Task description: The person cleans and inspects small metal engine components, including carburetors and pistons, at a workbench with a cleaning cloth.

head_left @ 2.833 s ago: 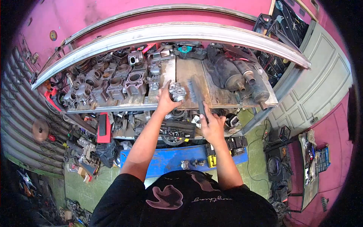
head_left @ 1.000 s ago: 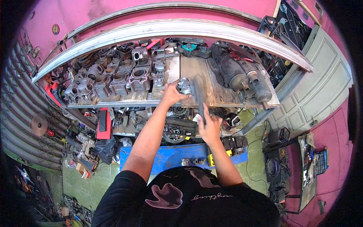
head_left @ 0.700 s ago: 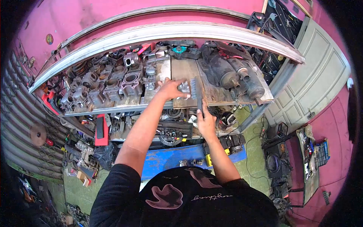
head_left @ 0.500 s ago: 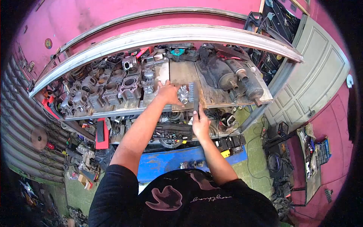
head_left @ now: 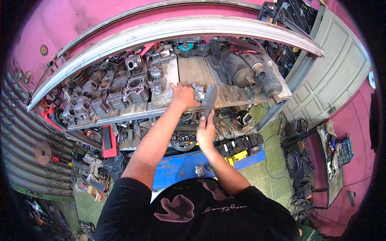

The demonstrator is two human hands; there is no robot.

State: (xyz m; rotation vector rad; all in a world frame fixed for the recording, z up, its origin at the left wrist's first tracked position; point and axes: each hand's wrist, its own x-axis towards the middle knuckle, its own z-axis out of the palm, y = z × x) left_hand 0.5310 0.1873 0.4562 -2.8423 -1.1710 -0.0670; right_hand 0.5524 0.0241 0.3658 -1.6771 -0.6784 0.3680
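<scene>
My left hand (head_left: 184, 96) is closed on the near side of a small silver metal engine part (head_left: 198, 90), pressing it on the wooden shelf top (head_left: 193, 69). The part's exact kind is too small to make out. In my right hand (head_left: 206, 131) is the handle of a wire brush (head_left: 211, 96), its fingers wrapped round it. The brush head is tilted and lies against the right side of the metal part. My left fingertips are partly hidden behind the hand.
Several engine cylinder blocks (head_left: 135, 85) fill the shelf's left side. Dark exhaust mufflers (head_left: 241, 74) lie at its right. A metal rail (head_left: 177, 29) crosses above the shelf. Below stands a blue bench (head_left: 173, 168) with a small metal part (head_left: 199, 171) on it.
The wire brush has gone from nearly upright to tilted, its head now against the metal part. My right hand has shifted slightly left and down. My left hand stays on the part.
</scene>
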